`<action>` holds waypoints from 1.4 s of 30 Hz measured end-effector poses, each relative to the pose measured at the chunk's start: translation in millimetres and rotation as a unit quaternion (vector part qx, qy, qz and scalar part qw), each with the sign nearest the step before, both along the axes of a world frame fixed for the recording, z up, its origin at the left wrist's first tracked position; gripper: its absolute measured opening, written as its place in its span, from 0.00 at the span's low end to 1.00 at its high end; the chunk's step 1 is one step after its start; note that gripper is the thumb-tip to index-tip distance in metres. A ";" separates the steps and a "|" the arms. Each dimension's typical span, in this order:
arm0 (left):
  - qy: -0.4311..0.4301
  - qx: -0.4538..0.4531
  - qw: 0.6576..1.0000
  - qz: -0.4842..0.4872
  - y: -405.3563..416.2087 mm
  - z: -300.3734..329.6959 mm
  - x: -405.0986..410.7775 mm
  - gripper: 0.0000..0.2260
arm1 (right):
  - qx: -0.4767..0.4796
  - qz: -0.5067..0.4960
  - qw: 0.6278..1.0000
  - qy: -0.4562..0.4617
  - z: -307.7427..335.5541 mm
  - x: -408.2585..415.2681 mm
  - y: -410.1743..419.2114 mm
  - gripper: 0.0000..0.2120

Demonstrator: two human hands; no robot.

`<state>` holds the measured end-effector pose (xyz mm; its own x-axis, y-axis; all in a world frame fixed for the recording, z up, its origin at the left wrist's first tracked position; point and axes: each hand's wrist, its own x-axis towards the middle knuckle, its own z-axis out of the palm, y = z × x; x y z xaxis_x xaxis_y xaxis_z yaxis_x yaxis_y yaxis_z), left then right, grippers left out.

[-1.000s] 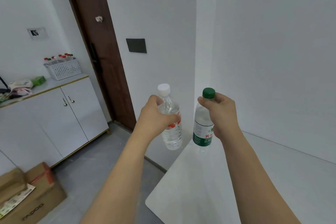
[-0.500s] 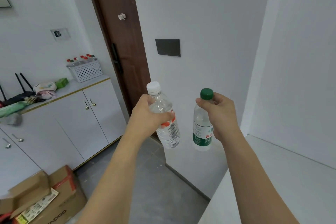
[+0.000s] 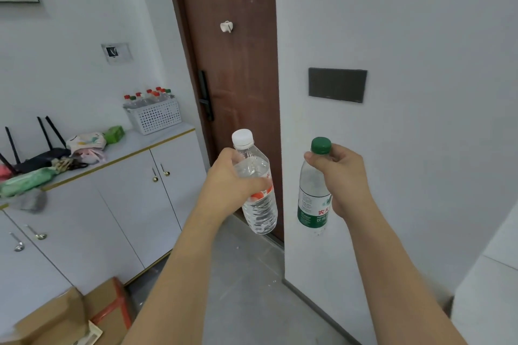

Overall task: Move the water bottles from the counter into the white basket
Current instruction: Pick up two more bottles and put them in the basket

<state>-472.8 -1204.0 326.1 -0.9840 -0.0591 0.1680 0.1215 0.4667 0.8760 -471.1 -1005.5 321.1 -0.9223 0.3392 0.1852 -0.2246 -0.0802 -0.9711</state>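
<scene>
My left hand [image 3: 228, 179] grips a clear water bottle with a white cap and red label [image 3: 259, 204] around its upper body, held upright in the air. My right hand [image 3: 340, 176] holds a second bottle with a green cap and green label [image 3: 312, 204] near its neck. Far off at the left, the white perforated basket [image 3: 157, 117] stands on a cabinet top [image 3: 145, 140] beside the door. Several bottles with red and green caps stand inside it.
A brown door [image 3: 238, 78] lies straight ahead, with a white wall corner [image 3: 283, 176] right of it. White cabinets [image 3: 112, 204] run along the left, carrying a router [image 3: 42, 154], cloths and a green pack. Cardboard boxes [image 3: 84, 316] sit on the grey floor. A white counter edge [image 3: 482, 302] shows at lower right.
The view has swung left and moved forward with both bottles in hand. The counter has slid out to the right edge, and the basket and cabinets look nearer.
</scene>
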 end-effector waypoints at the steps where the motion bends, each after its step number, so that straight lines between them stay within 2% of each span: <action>1: 0.004 0.001 1.000 -0.003 -14.1 2.8 -11.6 0.25 | 0.001 -0.002 1.000 0.002 2.4 -11.8 -14.3 0.06; 9: 0.020 0.014 1.000 -0.001 -96.9 8.6 -86.8 0.24 | 0.005 0.011 1.000 0.008 11.0 -89.2 -95.7 0.02; 15: 0.009 0.016 1.000 0.011 -137.0 -3.2 -148.8 0.23 | 0.028 0.024 0.999 -0.001 -0.1 -155.6 -133.0 0.04; 24: 0.008 0.000 0.998 0.060 -195.7 -11.2 -283.7 0.25 | 0.049 0.070 0.996 0.009 -9.9 -307.6 -190.6 0.05; 32: 0.037 -0.001 0.992 0.118 -240.7 9.0 -398.0 0.33 | 0.048 0.112 0.992 0.034 4.7 -442.6 -244.1 0.03; 42: 0.031 -0.001 0.989 0.145 -333.5 -5.0 -500.1 0.31 | 0.023 0.155 0.987 0.034 -13.7 -561.6 -335.4 0.04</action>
<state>-972.9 -1537.4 321.1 -0.9137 -0.3366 0.2276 0.0361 0.4908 0.8705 -1032.7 -1340.9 307.5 -0.9654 0.0329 0.2589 -0.2609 -0.1121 -0.9588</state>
